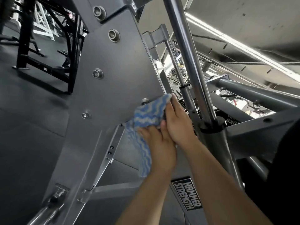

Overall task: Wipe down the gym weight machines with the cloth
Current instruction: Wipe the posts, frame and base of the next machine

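A blue and white wavy-striped cloth point(149, 114) is bunched against the lower edge of a large grey steel plate point(116, 75) of a weight machine. My left hand point(159, 146) grips the cloth's lower part, and a loose tail hangs down past that wrist. My right hand point(177, 122) lies partly over the left hand's fingers and holds the cloth's upper end, fingertips at the plate's edge. Most of the fingers of both hands are hidden behind the cloth.
Several bolts point(97, 73) stud the plate. A chrome guide rod point(186, 51) runs steeply just right of my hands into a grey post point(215, 143). A Hammer Strength label point(186, 194) sits below. Grey frame tubes point(253, 95) cross at right, and a black rack point(48, 51) stands at upper left.
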A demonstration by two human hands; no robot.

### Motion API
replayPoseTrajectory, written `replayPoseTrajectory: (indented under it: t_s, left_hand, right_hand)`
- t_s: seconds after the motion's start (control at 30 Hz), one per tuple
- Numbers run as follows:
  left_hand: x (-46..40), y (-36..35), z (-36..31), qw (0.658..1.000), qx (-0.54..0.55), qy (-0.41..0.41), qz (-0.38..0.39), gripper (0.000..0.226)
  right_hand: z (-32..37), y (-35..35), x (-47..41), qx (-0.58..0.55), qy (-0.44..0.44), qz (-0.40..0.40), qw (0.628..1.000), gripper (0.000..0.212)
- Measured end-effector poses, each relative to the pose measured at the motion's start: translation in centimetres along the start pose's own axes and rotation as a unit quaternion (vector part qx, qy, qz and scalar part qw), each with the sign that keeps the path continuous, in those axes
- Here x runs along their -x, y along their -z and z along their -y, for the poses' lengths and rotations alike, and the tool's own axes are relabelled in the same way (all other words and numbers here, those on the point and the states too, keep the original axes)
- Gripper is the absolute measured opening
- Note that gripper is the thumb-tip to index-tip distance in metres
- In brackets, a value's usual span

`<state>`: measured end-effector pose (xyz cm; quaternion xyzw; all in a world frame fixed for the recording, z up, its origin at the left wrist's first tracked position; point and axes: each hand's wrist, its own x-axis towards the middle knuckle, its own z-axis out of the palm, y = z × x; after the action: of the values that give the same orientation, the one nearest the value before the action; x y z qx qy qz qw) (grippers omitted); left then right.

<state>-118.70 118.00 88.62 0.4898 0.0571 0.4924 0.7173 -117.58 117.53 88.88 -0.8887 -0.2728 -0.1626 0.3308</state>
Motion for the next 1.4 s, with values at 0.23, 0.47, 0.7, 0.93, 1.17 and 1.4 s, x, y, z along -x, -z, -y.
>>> replayPoseTrajectory:
  t_s: [0.23, 0.47, 0.7, 0.93, 1.17, 1.4]
  left_hand:
    - [4.3, 4.8, 4.5, 0.991, -0.078, 0.103, -0.046, 0.032]
    - [6.8, 6.7, 8.1, 0.950, -0.056, 0.297, 0.076, 0.041]
    - [3.3, 6.9, 5.8, 0.974, 0.045, 0.221, -0.023, 0.016]
    - [-1.6, 7.8, 5.9, 0.957, 0.154, 0.245, 0.026, 0.048]
    - [0.5, 7.4, 9.2, 0.930, 0.172, 0.298, 0.132, 0.074]
    - [7.3, 6.2, 14.3, 0.890, 0.128, 0.395, 0.187, 0.099]
  right_hand:
    - [-2.2, -0.8, 0.6, 0.040, 0.006, -0.049, 0.998, 0.045]
    - [-7.9, -0.2, 5.2, 0.101, -0.106, -0.030, 0.989, 0.053]
    - [-4.0, -0.9, 2.5, 0.068, -0.124, -0.063, 0.988, 0.067]
    - [-0.2, -1.5, -1.0, 0.014, -0.125, -0.116, 0.985, 0.064]
    - [-3.4, -1.4, 0.9, 0.063, -0.109, -0.129, 0.984, 0.061]
    - [-11.9, -1.2, 6.3, 0.021, -0.215, -0.123, 0.969, 0.058]
